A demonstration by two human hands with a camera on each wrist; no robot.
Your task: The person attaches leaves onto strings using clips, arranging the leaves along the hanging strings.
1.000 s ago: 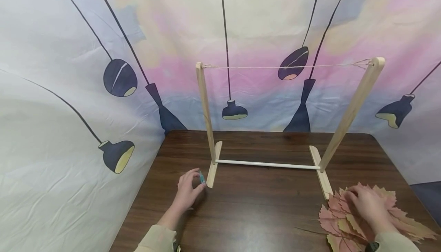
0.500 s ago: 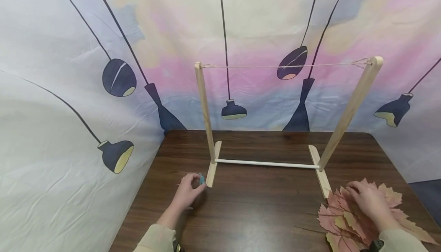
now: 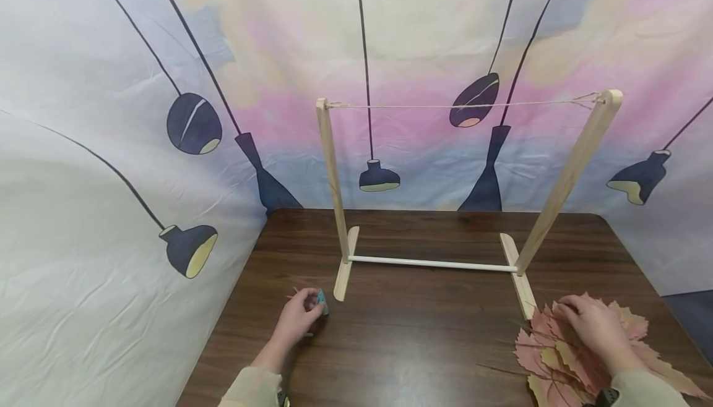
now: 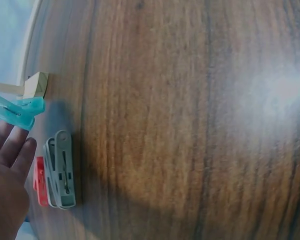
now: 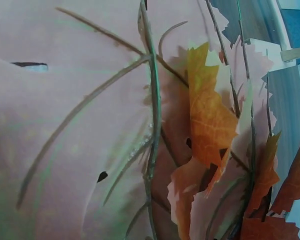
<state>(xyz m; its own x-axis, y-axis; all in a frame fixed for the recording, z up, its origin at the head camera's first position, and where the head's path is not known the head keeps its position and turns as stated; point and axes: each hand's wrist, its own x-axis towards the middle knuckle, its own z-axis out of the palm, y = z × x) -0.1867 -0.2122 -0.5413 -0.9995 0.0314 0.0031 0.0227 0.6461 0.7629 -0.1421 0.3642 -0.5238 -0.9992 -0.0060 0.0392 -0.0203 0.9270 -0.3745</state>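
Note:
My left hand (image 3: 298, 317) pinches a teal clothespin (image 3: 322, 302) above the left part of the table. Its tail end points away from the fingers in the left wrist view. Below that hand, grey clothespins (image 4: 62, 170) lie next to a red clothespin (image 4: 41, 181). On the right, a fanned pile of pink, yellow and orange maple leaves (image 3: 531, 357) with thin stems covers the table corner. My right hand (image 3: 596, 329) is over this pile, fingers curled down and pinching a leaf near its upper edge. Large leaves (image 5: 90, 125) fill most of the right wrist view.
A wooden frame (image 3: 565, 190) stands mid-table, with a string (image 3: 412, 107) tied between its post tops and a white rod (image 3: 431, 263) low down. Its feet lie close to both hands. Behind the brown table (image 3: 412, 333) hangs a cloth (image 3: 423, 42) printed with lamps.
The left hand has drawn slightly toward me and left, away from the frame's foot, with the clothespin turning in its fingers. Under the right hand, the leaves have shifted a little.

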